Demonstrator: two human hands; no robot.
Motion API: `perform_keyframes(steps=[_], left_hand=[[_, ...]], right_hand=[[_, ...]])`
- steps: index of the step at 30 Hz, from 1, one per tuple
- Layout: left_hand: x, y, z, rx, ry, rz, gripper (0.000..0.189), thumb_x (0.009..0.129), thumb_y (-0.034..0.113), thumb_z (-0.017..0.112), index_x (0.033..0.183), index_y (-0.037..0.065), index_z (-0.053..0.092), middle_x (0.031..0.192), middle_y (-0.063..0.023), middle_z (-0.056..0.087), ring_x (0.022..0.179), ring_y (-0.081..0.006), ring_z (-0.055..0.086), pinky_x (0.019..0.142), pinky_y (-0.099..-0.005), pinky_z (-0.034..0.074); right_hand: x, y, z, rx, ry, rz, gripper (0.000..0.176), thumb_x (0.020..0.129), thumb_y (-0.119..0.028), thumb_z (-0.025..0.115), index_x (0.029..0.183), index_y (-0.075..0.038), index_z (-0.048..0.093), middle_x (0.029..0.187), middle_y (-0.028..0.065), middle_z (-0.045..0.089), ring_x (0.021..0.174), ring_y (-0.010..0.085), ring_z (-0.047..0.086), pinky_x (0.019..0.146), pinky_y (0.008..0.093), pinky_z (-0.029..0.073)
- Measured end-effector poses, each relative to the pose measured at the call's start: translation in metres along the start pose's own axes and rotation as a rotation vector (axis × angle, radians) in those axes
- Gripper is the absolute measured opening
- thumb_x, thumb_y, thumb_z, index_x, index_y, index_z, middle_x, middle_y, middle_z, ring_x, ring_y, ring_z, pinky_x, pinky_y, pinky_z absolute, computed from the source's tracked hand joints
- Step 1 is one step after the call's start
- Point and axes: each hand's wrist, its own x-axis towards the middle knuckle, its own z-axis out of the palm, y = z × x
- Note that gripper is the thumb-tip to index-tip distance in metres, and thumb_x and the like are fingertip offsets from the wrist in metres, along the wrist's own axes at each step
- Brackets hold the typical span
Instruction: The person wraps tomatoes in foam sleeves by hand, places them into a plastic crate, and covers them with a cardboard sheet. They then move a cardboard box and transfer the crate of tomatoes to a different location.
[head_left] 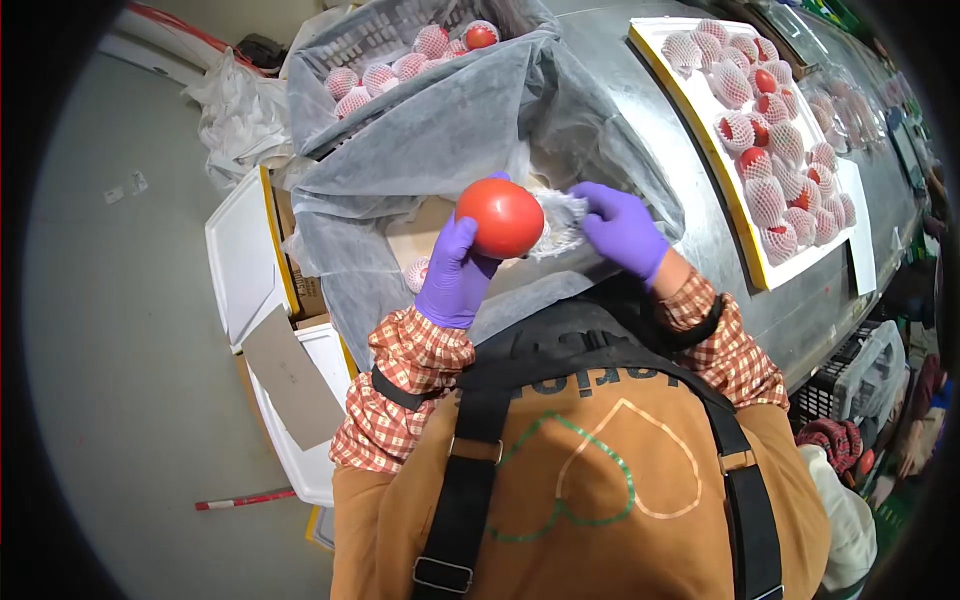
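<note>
A large red tomato (500,218) is held up in my left hand (455,275), which wears a purple glove and has its fingers wrapped round the fruit's left side. My right hand (622,230), also gloved in purple, pinches a white foam net (562,222) at the tomato's right side. Both hands are over a crate lined with grey sheeting (420,165). Low in that crate, left of my left hand, lies a fruit in a pinkish net (417,273).
Behind stands another lined crate (335,50) with several netted red fruits. On the metal table at right, a white tray with yellow sides (700,130) holds several netted tomatoes. White boxes (240,250) stand at left, and a black basket (825,385) at lower right.
</note>
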Motion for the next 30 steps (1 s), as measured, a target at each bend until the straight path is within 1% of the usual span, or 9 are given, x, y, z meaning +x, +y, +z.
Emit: perform_keyframes(steps=[2, 4, 8, 10, 16, 21, 25, 27, 30], left_hand=[[-0.001, 0.003, 0.002, -0.262, -0.001, -0.023, 0.072, 0.08, 0.035, 0.068, 0.137, 0.003, 0.038, 0.139, -0.0154, 0.043, 0.122, -0.0303, 0.05, 0.099, -0.0453, 0.045], [-0.002, 0.002, 0.0, -0.434, -0.045, -0.061, 0.07, 0.08, 0.034, 0.066, 0.137, 0.005, 0.039, 0.144, -0.0159, 0.038, 0.125, -0.0355, 0.047, 0.098, -0.0518, 0.045], [-0.001, 0.005, -0.002, -0.604, -0.248, -0.163, 0.071, 0.083, 0.032, 0.062, 0.141, 0.005, 0.033, 0.146, -0.0148, 0.036, 0.127, -0.0353, 0.045, 0.089, -0.0559, 0.049], [0.0, 0.005, -0.002, -0.593, -0.252, -0.184, 0.069, 0.084, 0.034, 0.061, 0.14, 0.006, 0.034, 0.145, -0.0145, 0.037, 0.126, -0.035, 0.046, 0.087, -0.0555, 0.05], [0.004, -0.008, -0.01, -0.646, -0.202, -0.239, 0.071, 0.088, 0.057, 0.052, 0.137, 0.008, 0.039, 0.135, -0.0149, 0.048, 0.117, -0.0341, 0.053, 0.08, -0.0514, 0.054], [0.001, 0.007, -0.005, -0.509, -0.001, -0.325, 0.078, 0.088, 0.069, 0.04, 0.136, 0.007, 0.04, 0.126, -0.0172, 0.054, 0.113, -0.033, 0.056, 0.079, -0.0489, 0.056], [-0.001, 0.008, 0.0, -0.315, 0.058, -0.158, 0.065, 0.09, 0.044, 0.059, 0.136, 0.004, 0.039, 0.125, -0.0166, 0.053, 0.106, -0.0336, 0.059, 0.08, -0.0386, 0.057], [0.0, 0.004, -0.001, -0.201, 0.132, -0.103, 0.063, 0.088, 0.033, 0.067, 0.136, 0.003, 0.039, 0.123, -0.0161, 0.054, 0.108, -0.0322, 0.059, 0.08, -0.0362, 0.057], [0.002, -0.001, -0.003, 0.003, 0.103, -0.048, 0.063, 0.082, 0.012, 0.073, 0.135, 0.004, 0.039, 0.125, -0.0143, 0.051, 0.103, -0.0245, 0.061, 0.082, -0.036, 0.056]], right_hand=[[0.004, 0.015, -0.022, 0.265, -0.168, 0.187, 0.033, 0.083, -0.008, 0.05, 0.113, -0.004, 0.061, 0.085, 0.0091, 0.067, 0.075, 0.0165, 0.065, 0.066, 0.0295, 0.051], [-0.002, -0.003, -0.043, 0.724, -0.334, 0.318, 0.041, 0.081, -0.009, 0.048, 0.119, 0.005, 0.056, 0.108, 0.01, 0.064, 0.1, 0.0179, 0.06, 0.086, 0.0271, 0.047], [-0.015, -0.034, -0.045, 1.338, -0.308, 0.339, 0.038, 0.083, -0.008, 0.048, 0.117, 0.007, 0.054, 0.117, 0.0158, 0.06, 0.107, 0.0207, 0.059, 0.095, 0.0343, 0.048], [-0.017, -0.02, -0.033, 1.493, -0.234, 0.361, 0.04, 0.086, -0.012, 0.05, 0.121, 0.008, 0.05, 0.121, 0.019, 0.058, 0.106, 0.021, 0.06, 0.097, 0.0366, 0.048], [-0.016, -0.022, -0.009, 1.809, -0.524, 0.119, 0.053, 0.097, -0.028, 0.044, 0.132, 0.01, 0.037, 0.086, 0.0084, 0.059, 0.063, 0.013, 0.054, 0.08, 0.0314, 0.048], [-0.005, -0.023, -0.017, 1.576, -0.455, 0.095, 0.047, 0.094, -0.022, 0.052, 0.13, 0.007, 0.041, 0.09, 0.0071, 0.059, 0.065, 0.0093, 0.053, 0.067, 0.0225, 0.046], [0.003, -0.041, -0.028, 1.474, -0.151, 0.205, 0.044, 0.095, -0.017, 0.051, 0.131, 0.006, 0.043, 0.111, 0.0133, 0.063, 0.088, 0.0176, 0.062, 0.077, 0.0259, 0.049], [0.009, -0.007, -0.025, 0.76, 0.053, 0.103, 0.036, 0.093, -0.018, 0.056, 0.122, 0.004, 0.056, 0.109, 0.0115, 0.065, 0.092, 0.0174, 0.063, 0.08, 0.0292, 0.05], [0.006, 0.009, -0.012, 0.31, 0.186, -0.044, 0.029, 0.09, -0.02, 0.062, 0.11, 0.0, 0.064, 0.098, 0.0104, 0.069, 0.086, 0.017, 0.063, 0.076, 0.0311, 0.05]])
